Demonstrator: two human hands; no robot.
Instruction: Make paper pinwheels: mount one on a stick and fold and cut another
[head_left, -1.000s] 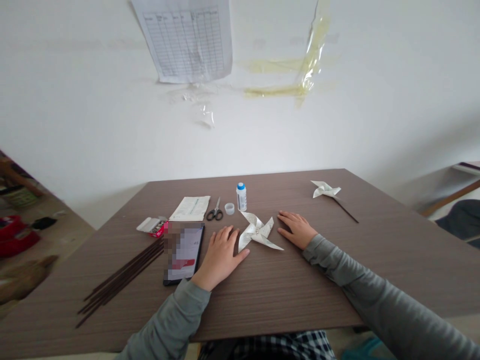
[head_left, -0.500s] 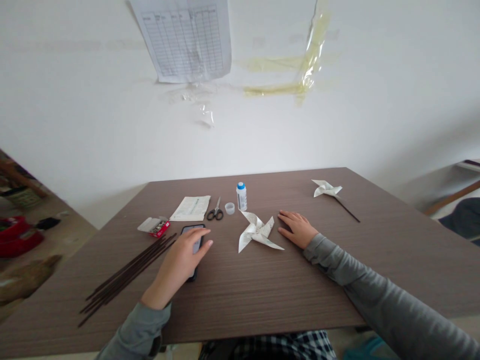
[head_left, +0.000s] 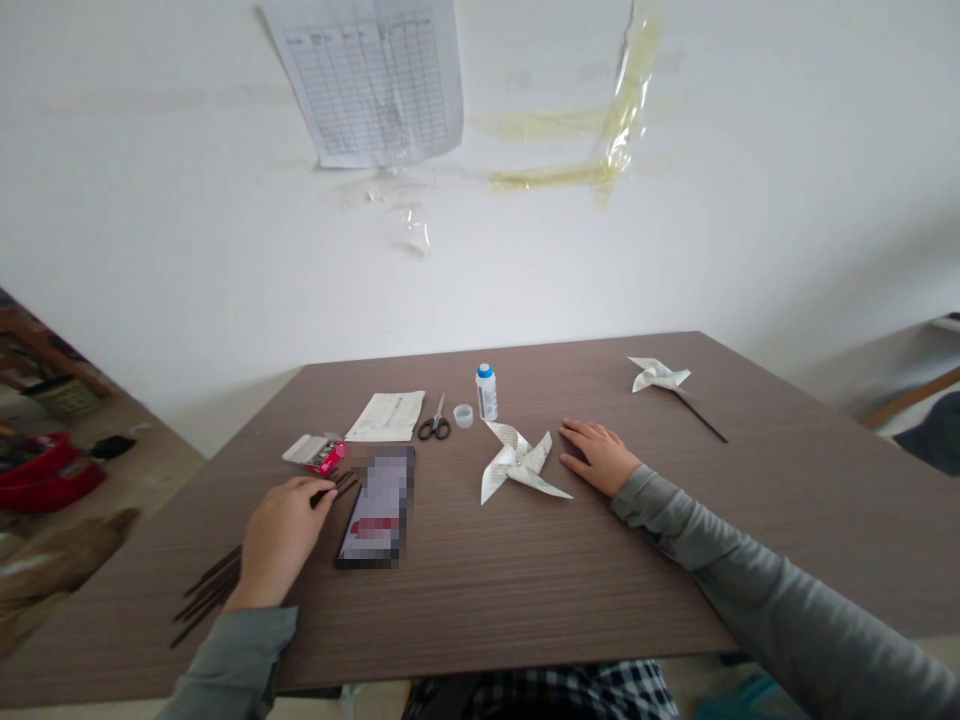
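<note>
My left hand [head_left: 279, 535] reaches over a bundle of thin dark brown sticks [head_left: 206, 592], thumb and fingers closed on a stick near the bundle's far end. The palm and wrist hide the middle of the bundle. My right hand [head_left: 598, 456] rests on the tabletop with its fingers stretched out and holds nothing. Just left of its fingertips lies a pinwheel head [head_left: 517, 464] folded from printed paper, with no stick showing. Beside my left hand is a phone [head_left: 377, 510] with a lit, blurred screen.
A small red and white box [head_left: 319, 455], folded printed paper [head_left: 386, 416], scissors [head_left: 435, 425], a clear cup [head_left: 463, 416] and a white bottle with blue cap [head_left: 487, 393] stand or lie farther back. A paper pinwheel on a stick [head_left: 660, 376] lies at right. The wall borders the table's [head_left: 525, 600] far edge.
My left hand has moved left from above the phone to the sticks, and its fingers have closed there. The phone is uncovered and its screen shows. My right hand has stayed in place.
</note>
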